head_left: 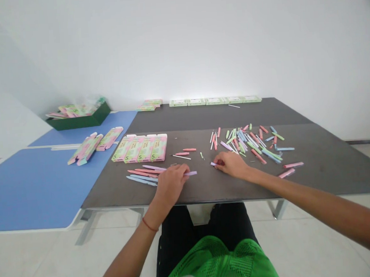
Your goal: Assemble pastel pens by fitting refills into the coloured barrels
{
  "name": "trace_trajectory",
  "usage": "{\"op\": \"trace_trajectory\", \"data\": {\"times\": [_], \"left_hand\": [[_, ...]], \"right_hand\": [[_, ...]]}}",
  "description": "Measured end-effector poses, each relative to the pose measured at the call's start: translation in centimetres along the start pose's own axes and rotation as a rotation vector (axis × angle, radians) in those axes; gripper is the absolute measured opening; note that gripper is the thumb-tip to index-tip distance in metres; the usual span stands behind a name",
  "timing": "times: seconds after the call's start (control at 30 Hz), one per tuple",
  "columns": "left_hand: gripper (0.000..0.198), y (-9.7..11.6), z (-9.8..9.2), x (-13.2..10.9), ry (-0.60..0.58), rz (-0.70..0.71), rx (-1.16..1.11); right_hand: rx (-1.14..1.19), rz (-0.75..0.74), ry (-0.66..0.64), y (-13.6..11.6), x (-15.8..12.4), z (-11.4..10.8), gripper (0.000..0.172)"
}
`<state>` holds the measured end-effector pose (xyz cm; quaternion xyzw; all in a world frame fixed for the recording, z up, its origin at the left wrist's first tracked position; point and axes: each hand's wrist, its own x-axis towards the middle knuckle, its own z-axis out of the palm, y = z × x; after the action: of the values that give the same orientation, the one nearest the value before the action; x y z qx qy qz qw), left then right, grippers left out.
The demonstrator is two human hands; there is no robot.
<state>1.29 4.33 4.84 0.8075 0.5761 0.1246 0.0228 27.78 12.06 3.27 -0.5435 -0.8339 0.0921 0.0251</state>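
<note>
My left hand (pixel 172 180) is closed around a purple pen barrel (pixel 191 173), whose end sticks out to the right of the fingers. In my right hand (pixel 229 164) the fingertips pinch a small purple pen part (pixel 213 164), mostly covered by the fingers. The two purple pieces point toward each other with a gap between them. Several whole pens (pixel 141 178), purple, pink and blue, lie by my left hand. Just beyond the hands are a pink barrel (pixel 189 149), a white refill (pixel 182 157) and a small green piece (pixel 202 155).
A pile of loose pen parts (pixel 245 142) covers the right side. Flat-lying boxes (pixel 145 149) stand in a row at left, with unfolded cartons (pixel 87 148) beyond. A green bin (pixel 79 121) sits on the blue table (pixel 26 187). More boxes (pixel 215 101) line the wall.
</note>
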Motion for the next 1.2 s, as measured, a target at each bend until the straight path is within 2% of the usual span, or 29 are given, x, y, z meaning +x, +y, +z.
{"op": "trace_trajectory", "data": {"times": [0.13, 0.3, 0.57, 0.67, 0.87, 0.93, 1.0, 1.1, 1.2], "left_hand": [[0.009, 1.4, 2.5, -1.6, 0.043, 0.096, -0.1], [0.012, 1.4, 4.3, -1.6, 0.085, 0.132, -0.147], [0.018, 0.9, 4.2, -1.8, 0.092, 0.144, -0.131], [0.02, 0.7, 3.9, -2.0, 0.094, 0.143, -0.121], [0.015, 0.0, 3.6, -2.3, 0.094, 0.159, -0.079], [0.015, -0.1, 3.5, -2.3, 0.093, 0.158, -0.067], [0.014, 0.1, 3.4, -2.1, 0.103, 0.146, -0.079], [0.015, 0.3, 3.4, -1.6, 0.085, 0.129, -0.106], [0.017, 0.3, 3.6, -0.6, 0.031, 0.125, -0.111]], "right_hand": [[-0.014, -0.03, 0.018, 0.0, -0.6, 0.2, 0.02], [-0.044, -0.053, 0.081, 0.4, -1.9, -0.3, 0.03], [-0.087, -0.102, 0.145, 2.5, -5.0, -1.7, 0.029], [-0.068, -0.148, 0.127, 2.1, -6.6, -1.6, 0.029], [-0.026, -0.34, 0.061, 0.3, -9.9, -0.7, 0.026], [0.09, -0.329, 0.063, 0.0, -10.5, -0.3, 0.02], [0.32, -0.271, 0.054, 0.0, -10.6, 0.1, 0.017], [0.763, -0.143, 0.005, 0.2, -10.3, 1.1, 0.022], [0.96, -0.078, -0.017, 0.5, -10.0, 2.1, 0.023]]}}
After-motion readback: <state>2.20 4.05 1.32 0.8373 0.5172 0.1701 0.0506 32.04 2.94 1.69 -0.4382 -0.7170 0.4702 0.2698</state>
